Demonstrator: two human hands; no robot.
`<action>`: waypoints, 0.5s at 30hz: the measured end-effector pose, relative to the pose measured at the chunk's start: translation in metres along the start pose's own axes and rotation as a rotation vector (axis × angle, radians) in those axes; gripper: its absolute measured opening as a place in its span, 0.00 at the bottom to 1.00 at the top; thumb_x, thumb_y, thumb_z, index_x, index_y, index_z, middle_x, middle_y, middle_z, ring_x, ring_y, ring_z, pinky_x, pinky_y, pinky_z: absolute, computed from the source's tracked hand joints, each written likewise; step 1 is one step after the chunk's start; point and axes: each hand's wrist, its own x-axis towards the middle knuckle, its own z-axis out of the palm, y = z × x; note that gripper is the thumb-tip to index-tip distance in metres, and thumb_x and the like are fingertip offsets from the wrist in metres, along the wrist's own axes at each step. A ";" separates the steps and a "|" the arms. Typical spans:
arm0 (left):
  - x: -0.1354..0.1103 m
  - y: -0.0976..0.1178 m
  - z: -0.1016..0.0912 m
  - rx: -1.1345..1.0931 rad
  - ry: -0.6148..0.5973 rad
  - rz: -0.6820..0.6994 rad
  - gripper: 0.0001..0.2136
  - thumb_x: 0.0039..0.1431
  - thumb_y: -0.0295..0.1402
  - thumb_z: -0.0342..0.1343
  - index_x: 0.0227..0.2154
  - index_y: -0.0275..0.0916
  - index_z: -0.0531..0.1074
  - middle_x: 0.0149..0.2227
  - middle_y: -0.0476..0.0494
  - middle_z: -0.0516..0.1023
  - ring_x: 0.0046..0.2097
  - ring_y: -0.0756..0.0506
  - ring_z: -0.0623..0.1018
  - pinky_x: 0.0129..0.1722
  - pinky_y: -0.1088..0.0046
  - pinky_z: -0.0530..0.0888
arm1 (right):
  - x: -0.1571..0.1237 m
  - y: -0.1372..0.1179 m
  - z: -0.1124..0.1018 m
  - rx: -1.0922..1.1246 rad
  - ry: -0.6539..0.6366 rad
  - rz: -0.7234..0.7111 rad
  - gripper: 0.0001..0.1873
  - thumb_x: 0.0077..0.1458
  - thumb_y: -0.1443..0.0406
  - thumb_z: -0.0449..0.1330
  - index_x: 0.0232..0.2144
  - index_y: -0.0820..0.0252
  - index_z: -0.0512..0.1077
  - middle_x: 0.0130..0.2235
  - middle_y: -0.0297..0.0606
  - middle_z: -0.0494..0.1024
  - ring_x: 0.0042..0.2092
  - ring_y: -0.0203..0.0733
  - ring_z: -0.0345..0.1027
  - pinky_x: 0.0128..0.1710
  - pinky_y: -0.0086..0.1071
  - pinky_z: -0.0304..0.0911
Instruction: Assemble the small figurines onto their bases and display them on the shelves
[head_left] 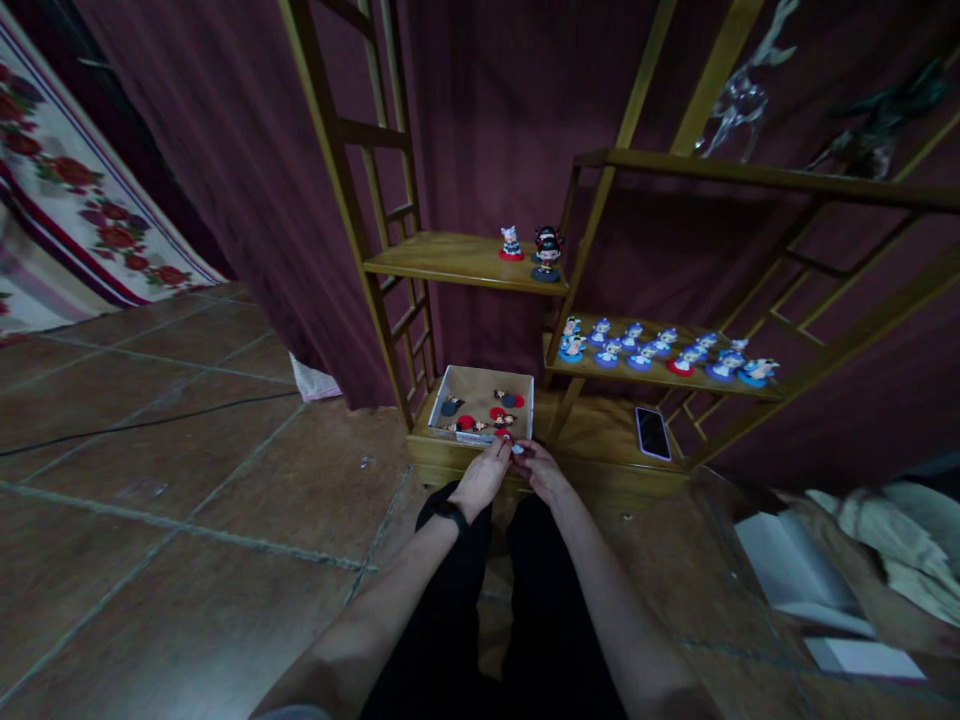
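My left hand (484, 478) and my right hand (541, 470) meet just in front of a shallow cardboard box (480, 383) on the bottom board of a wooden shelf unit (465, 262). Both hands pinch a small figurine (516, 448) between their fingertips; it is too small to make out in detail. The box holds several small red and dark figurines (501, 412). A black band sits on my left wrist.
Two figurines (534, 248) stand on the upper shelf. Several blue ones (660, 350) line the middle shelf. A phone (652, 432) lies on the bottom board. White paper sheets (795, 575) and cloth lie on the tiled floor at right. A dark red curtain hangs behind.
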 end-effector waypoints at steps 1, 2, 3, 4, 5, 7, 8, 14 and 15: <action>0.000 0.000 0.000 0.024 -0.007 0.023 0.15 0.59 0.28 0.44 0.50 0.38 0.62 0.49 0.37 0.66 0.49 0.43 0.71 0.49 0.69 0.67 | 0.000 0.000 0.000 -0.005 0.003 0.002 0.18 0.29 0.71 0.66 0.29 0.56 0.71 0.30 0.29 0.75 0.34 0.36 0.68 0.39 0.33 0.64; 0.000 -0.001 0.001 0.044 -0.011 0.042 0.16 0.59 0.27 0.44 0.50 0.38 0.62 0.49 0.36 0.66 0.49 0.43 0.71 0.49 0.68 0.67 | 0.001 0.000 -0.001 -0.013 0.005 0.004 0.18 0.29 0.71 0.66 0.29 0.55 0.71 0.30 0.29 0.75 0.33 0.36 0.68 0.39 0.34 0.64; 0.000 -0.002 0.001 0.060 -0.015 0.057 0.16 0.59 0.26 0.43 0.51 0.38 0.61 0.49 0.36 0.66 0.50 0.43 0.71 0.49 0.67 0.67 | 0.001 0.000 -0.001 -0.020 0.005 0.006 0.18 0.29 0.71 0.66 0.29 0.55 0.71 0.30 0.29 0.75 0.33 0.36 0.68 0.39 0.34 0.64; 0.000 -0.002 0.002 0.073 -0.017 0.066 0.17 0.59 0.25 0.43 0.51 0.37 0.61 0.50 0.36 0.66 0.50 0.43 0.71 0.50 0.67 0.67 | 0.001 0.000 -0.001 -0.026 0.004 0.007 0.18 0.29 0.71 0.65 0.29 0.55 0.71 0.30 0.29 0.75 0.34 0.37 0.68 0.39 0.35 0.64; -0.001 -0.003 0.002 0.087 -0.017 0.074 0.17 0.59 0.25 0.43 0.51 0.37 0.61 0.50 0.36 0.66 0.51 0.43 0.70 0.50 0.67 0.67 | 0.001 0.000 -0.001 -0.028 0.003 0.007 0.18 0.29 0.72 0.65 0.29 0.55 0.71 0.30 0.29 0.75 0.34 0.37 0.68 0.39 0.35 0.64; -0.001 -0.004 0.003 0.112 -0.013 0.094 0.19 0.58 0.23 0.43 0.52 0.37 0.60 0.52 0.35 0.65 0.52 0.43 0.69 0.52 0.66 0.65 | 0.001 -0.001 -0.001 -0.023 -0.002 0.006 0.19 0.28 0.72 0.65 0.29 0.55 0.71 0.30 0.29 0.75 0.34 0.37 0.68 0.39 0.35 0.64; -0.002 -0.005 0.004 0.120 -0.011 0.104 0.19 0.57 0.22 0.43 0.53 0.36 0.59 0.52 0.34 0.64 0.53 0.42 0.68 0.53 0.65 0.65 | 0.000 -0.001 0.000 -0.022 -0.001 0.006 0.19 0.28 0.72 0.65 0.29 0.55 0.70 0.30 0.29 0.75 0.34 0.37 0.68 0.39 0.35 0.64; -0.004 -0.006 0.006 0.143 -0.032 0.113 0.21 0.56 0.19 0.42 0.53 0.35 0.59 0.55 0.32 0.63 0.56 0.41 0.65 0.55 0.64 0.62 | 0.000 -0.001 -0.003 -0.045 -0.006 -0.003 0.19 0.29 0.73 0.64 0.29 0.54 0.70 0.31 0.29 0.74 0.35 0.38 0.68 0.41 0.36 0.64; -0.004 -0.006 0.006 0.153 -0.038 0.115 0.21 0.56 0.19 0.41 0.53 0.35 0.59 0.55 0.32 0.63 0.57 0.41 0.65 0.55 0.63 0.62 | 0.000 -0.001 -0.003 -0.046 -0.010 -0.006 0.19 0.29 0.73 0.63 0.29 0.54 0.70 0.31 0.29 0.74 0.36 0.38 0.68 0.41 0.36 0.64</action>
